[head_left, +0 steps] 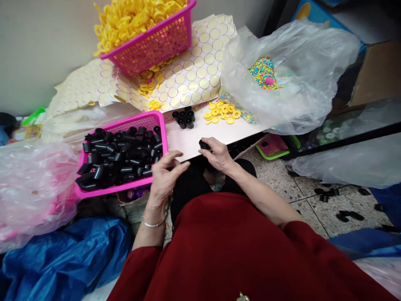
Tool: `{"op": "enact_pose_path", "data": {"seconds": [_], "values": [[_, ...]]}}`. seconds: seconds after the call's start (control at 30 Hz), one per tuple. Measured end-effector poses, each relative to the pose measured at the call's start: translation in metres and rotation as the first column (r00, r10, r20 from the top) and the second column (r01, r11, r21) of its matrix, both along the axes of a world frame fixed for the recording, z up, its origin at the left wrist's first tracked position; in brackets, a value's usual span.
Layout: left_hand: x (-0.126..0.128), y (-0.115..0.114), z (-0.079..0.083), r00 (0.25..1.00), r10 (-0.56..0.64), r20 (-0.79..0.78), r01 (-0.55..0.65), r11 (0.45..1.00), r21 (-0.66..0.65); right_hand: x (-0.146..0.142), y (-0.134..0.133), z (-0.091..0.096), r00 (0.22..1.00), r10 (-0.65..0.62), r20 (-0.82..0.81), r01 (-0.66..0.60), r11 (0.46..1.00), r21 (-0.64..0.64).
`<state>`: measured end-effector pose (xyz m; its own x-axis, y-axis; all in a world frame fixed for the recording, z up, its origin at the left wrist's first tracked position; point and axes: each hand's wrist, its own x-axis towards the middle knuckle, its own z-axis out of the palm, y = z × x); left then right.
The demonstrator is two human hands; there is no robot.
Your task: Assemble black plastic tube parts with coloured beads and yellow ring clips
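Note:
My right hand (217,153) is closed on a small black plastic tube (203,145) at the near edge of a low white board (191,138). My left hand (165,172) hovers beside the pink tray (158,118) of black tubes (122,154), fingers loosely spread and holding nothing. Several black tubes (185,116) stand upright in a cluster on the board. Loose yellow rings (222,111) lie just to their right.
A pink basket (156,46) heaped with yellow rings stands at the back on circle-patterned sheets (191,71). A clear bag (282,71) holds small coloured beads (265,73). Plastic bags lie at left and right. Black tubes (344,215) are scattered on the tiled floor.

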<state>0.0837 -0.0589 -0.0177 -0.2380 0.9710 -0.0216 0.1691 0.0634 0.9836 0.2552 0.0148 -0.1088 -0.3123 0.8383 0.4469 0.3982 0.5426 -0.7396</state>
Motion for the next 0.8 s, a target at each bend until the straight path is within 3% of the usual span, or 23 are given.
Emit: {"op": "enact_pose_path", "data": {"seconds": [0.07, 0.13, 0.23, 0.3, 0.37, 0.43, 0.53, 0.7, 0.8], "values": [[-0.023, 0.006, 0.008, 0.981, 0.185, 0.058, -0.188, 0.981, 0.042, -0.010, 0.020, -0.009, 0.992, -0.064, 0.110, 0.070, 0.997, -0.046], [-0.051, 0.015, 0.013, 0.949, 0.316, 0.019, -0.316, 0.947, 0.053, -0.022, 0.036, -0.011, 0.967, -0.114, 0.228, 0.135, 0.988, -0.076], [-0.094, 0.030, 0.012, 0.850, 0.363, -0.380, -0.385, 0.923, 0.020, -0.038, 0.053, -0.008, 0.919, -0.149, 0.364, 0.189, 0.979, -0.077], [-0.117, 0.036, 0.009, 0.707, 0.235, -0.667, -0.370, 0.927, -0.066, -0.045, 0.061, -0.005, 0.895, -0.147, 0.422, 0.193, 0.979, -0.068], [-0.131, 0.040, 0.008, 0.540, 0.025, -0.841, -0.284, 0.946, -0.154, -0.047, 0.065, -0.005, 0.885, -0.162, 0.437, 0.207, 0.977, -0.058], [-0.135, 0.042, 0.010, 0.358, -0.166, -0.919, -0.151, 0.961, -0.233, -0.045, 0.066, -0.008, 0.900, -0.192, 0.393, 0.222, 0.974, -0.034], [-0.127, 0.047, 0.017, 0.139, -0.335, -0.932, -0.016, 0.940, -0.340, -0.037, 0.059, -0.017, 0.944, -0.202, 0.262, 0.203, 0.979, 0.022], [-0.104, 0.069, 0.018, 0.007, -0.565, -0.825, -0.010, 0.825, -0.565, -0.027, 0.034, -0.022, 0.985, -0.141, 0.102, 0.135, 0.989, 0.060], [-0.094, 0.081, 0.010, -0.029, -0.596, -0.802, -0.087, 0.801, -0.592, -0.025, 0.023, -0.020, 0.995, -0.095, 0.041, 0.092, 0.993, 0.070]]}}
